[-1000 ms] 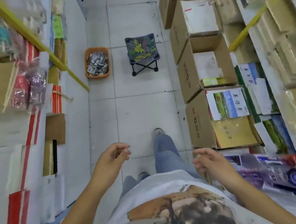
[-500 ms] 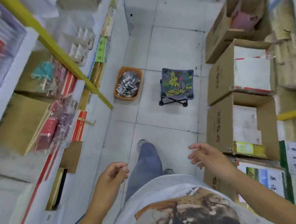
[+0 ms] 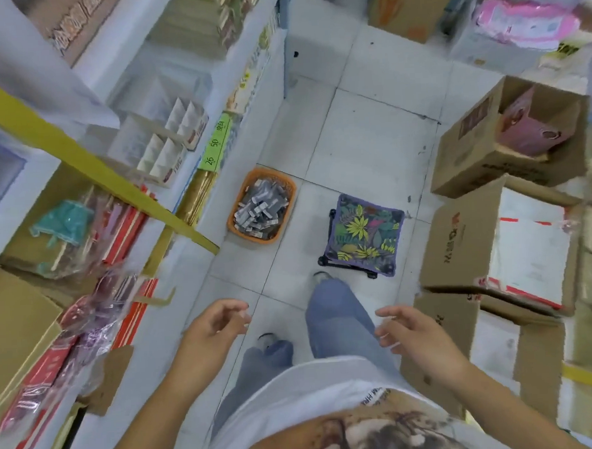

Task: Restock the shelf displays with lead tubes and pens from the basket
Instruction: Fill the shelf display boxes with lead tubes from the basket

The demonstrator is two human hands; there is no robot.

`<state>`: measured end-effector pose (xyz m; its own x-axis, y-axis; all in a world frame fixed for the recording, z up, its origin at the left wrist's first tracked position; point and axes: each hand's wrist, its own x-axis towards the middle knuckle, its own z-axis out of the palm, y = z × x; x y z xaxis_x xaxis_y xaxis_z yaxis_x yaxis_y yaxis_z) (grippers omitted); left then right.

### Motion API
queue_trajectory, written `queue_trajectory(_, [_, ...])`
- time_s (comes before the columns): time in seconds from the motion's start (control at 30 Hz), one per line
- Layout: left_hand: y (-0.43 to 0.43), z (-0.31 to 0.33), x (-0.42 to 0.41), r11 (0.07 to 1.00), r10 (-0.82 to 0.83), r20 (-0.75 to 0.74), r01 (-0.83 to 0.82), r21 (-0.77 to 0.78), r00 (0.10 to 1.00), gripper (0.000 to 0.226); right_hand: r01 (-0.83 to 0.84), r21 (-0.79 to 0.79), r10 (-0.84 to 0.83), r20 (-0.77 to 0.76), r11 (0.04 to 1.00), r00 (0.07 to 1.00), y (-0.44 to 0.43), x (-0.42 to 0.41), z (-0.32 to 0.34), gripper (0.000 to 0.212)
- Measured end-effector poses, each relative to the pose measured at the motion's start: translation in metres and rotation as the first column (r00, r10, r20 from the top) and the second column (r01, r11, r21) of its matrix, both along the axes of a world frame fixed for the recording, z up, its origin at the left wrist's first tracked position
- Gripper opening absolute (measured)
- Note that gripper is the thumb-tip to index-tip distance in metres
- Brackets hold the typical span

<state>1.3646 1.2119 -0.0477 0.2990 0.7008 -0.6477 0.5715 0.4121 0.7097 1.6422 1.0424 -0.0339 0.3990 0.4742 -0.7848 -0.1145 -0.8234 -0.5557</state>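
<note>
A shop aisle mid-restock: the orange basket (image 3: 262,205), heaped with small grey-and-white packets, sits on the floor at frame centre, hard against the left shelving, likely for easy reach; low in frame, the left hand (image 3: 212,328) and right hand (image 3: 411,333) hang empty, fingers loosely curled.

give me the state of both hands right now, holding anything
Left hand: open, fingers loosely curled, holding nothing.
Right hand: open, fingers relaxed, holding nothing.
</note>
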Motion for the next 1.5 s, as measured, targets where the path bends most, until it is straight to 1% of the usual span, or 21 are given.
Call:
queue_trajectory(0.1, [0.01,0.005,0.02,0.978,0.207,-0.006,-0.207,-0.013,0.978,0.009,-0.194,-0.009,0.194,0.005,0.981,0.981,0.07,0.047,-0.004,0.017])
queue_trajectory(0.2, [0.014,0.01,0.029,0.938,0.348,-0.035,-0.348,-0.001,0.937,0.011,-0.343,0.01,0.343,0.024,0.939,0.939,0.138,0.077,-0.008,0.017])
queue_trajectory(0.33, [0.014,0.012,0.029,0.843,0.537,-0.037,-0.538,-0.005,0.843,0.01,-0.487,0.024,0.487,-0.008,0.873,0.873,0.212,0.084,-0.014,0.015])
queue_trajectory(0.4, [0.018,0.008,0.028,0.804,0.594,-0.052,-0.595,-0.009,0.803,0.009,-0.549,0.02,0.549,0.008,0.836,0.836,0.239,0.08,-0.021,0.016])
queue_trajectory(0.43, [0.021,0.005,0.029,0.798,0.6,-0.062,-0.602,-0.023,0.798,0.01,-0.564,0.013,0.564,0.001,0.826,0.826,0.25,0.076,-0.022,0.017])
queue_trajectory(0.5, [0.035,-0.001,0.035,0.809,0.585,-0.061,-0.587,-0.022,0.809,0.011,-0.545,0.029,0.545,0.002,0.838,0.838,0.269,0.072,-0.025,0.019])
queue_trajectory(0.6, [0.064,-0.009,0.056,0.852,0.521,-0.047,-0.522,-0.043,0.853,0.013,-0.557,0.047,0.558,0.011,0.829,0.83,0.301,0.072,-0.021,0.02])
queue_trajectory(0.7, [0.095,-0.008,0.081,0.872,0.489,-0.006,-0.489,-0.021,0.872,0.014,-0.561,0.089,0.561,0.027,0.823,0.827,0.335,0.08,-0.01,0.02])
queue_trajectory(0.83, [0.123,-0.017,0.114,0.866,0.499,0.022,-0.497,-0.045,0.867,0.015,-0.626,0.103,0.624,0.05,0.773,0.78,0.384,0.109,-0.011,0.022])
queue_trajectory(0.9, [0.135,-0.031,0.132,0.839,0.542,0.01,-0.541,-0.063,0.84,0.015,-0.671,0.079,0.669,0.047,0.738,0.742,0.413,0.129,-0.022,0.02])
queue_trajectory(1.0, [0.156,-0.058,0.166,0.775,0.627,-0.028,-0.627,-0.077,0.779,0.017,-0.744,0.038,0.744,0.004,0.667,0.668,0.458,0.16,-0.051,0.017])
queue_trajectory(1.07, [0.175,-0.079,0.192,0.728,0.677,-0.06,-0.679,-0.093,0.734,0.016,-0.796,0.004,0.795,-0.041,0.605,0.605,0.494,0.181,-0.077,0.019])
queue_trajectory(1.1, [0.184,-0.089,0.205,0.701,0.701,-0.08,-0.706,-0.099,0.708,0.016,-0.831,-0.006,0.829,-0.06,0.557,0.556,0.513,0.189,-0.09,0.021])
queue_trajectory(1.13, [0.194,-0.101,0.217,0.673,0.726,-0.099,-0.733,-0.1,0.68,0.016,-0.874,-0.015,0.873,-0.06,0.485,0.485,0.533,0.196,-0.104,0.022])
queue_trajectory(1.17, [0.206,-0.116,0.226,0.656,0.738,-0.122,-0.748,-0.104,0.664,0.017,-0.911,-0.025,0.909,-0.046,0.413,0.413,0.551,0.201,-0.119,0.021])
queue_trajectory(1.23, [0.222,-0.153,0.238,0.627,0.751,-0.172,-0.77,-0.118,0.637,0.019,-0.952,-0.059,0.954,0.003,0.299,0.299,0.577,0.204,-0.15,0.017])
queue_trajectory(1.27, [0.23,-0.174,0.242,0.628,0.747,-0.195,-0.771,-0.106,0.636,0.023,-0.964,-0.058,0.966,0.014,0.259,0.258,0.59,0.202,-0.168,0.015])
queue_trajectory(1.33, [0.242,-0.223,0.244,0.665,0.703,-0.244,-0.739,-0.11,0.668,0.034,-0.974,-0.058,0.976,0.038,0.217,0.215,0.606,0.195,-0.216,0.011])
queue_trajectory(1.37, [0.248,-0.25,0.243,0.674,0.687,-0.263,-0.729,-0.115,0.677,0.038,-0.982,-0.063,0.983,0.056,0.176,0.172,0.611,0.19,-0.244,0.012])
queue_trajectory(1.43, [0.256,-0.309,0.238,0.674,0.678,-0.293,-0.729,-0.119,0.674,0.043,-0.993,-0.079,0.995,0.058,0.087,0.082,0.613,0.181,-0.307,0.021])
queue_trajectory(1.5, [0.261,-0.373,0.234,0.68,0.669,-0.303,-0.723,-0.117,0.678,0.045,-0.994,-0.099,0.998,0.051,0.037,0.032,0.611,0.173,-0.378,0.025])
